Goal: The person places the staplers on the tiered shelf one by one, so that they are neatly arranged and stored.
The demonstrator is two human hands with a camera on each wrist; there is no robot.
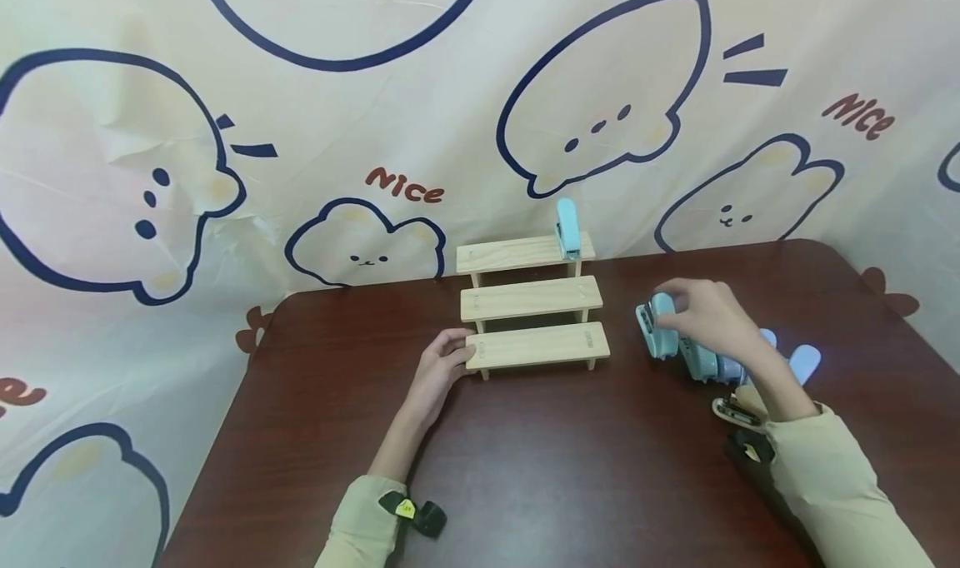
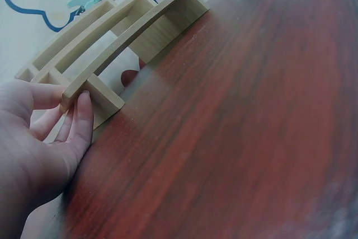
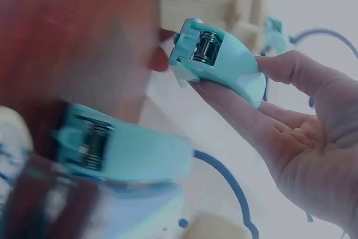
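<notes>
A three-step pale wooden rack (image 1: 536,301) stands near the back of the table. My left hand (image 1: 441,376) pinches the left end of its lowest board between thumb and fingers, as the left wrist view also shows (image 2: 39,144). One light-blue stapler (image 1: 567,228) is placed toward the right end of the top step. To the right of the rack, my right hand (image 1: 708,314) holds a teal stapler (image 3: 229,62) between thumb and fingers. Its hinge end with the spring faces the right wrist camera.
Close by my right hand and forearm are several more staplers: a teal one (image 3: 140,149), a blue one (image 1: 804,364) and a cream one (image 1: 738,414). My forearm partly hides this group. Behind the dark wooden table (image 1: 555,468) hangs a cartoon-printed cloth (image 1: 480,118).
</notes>
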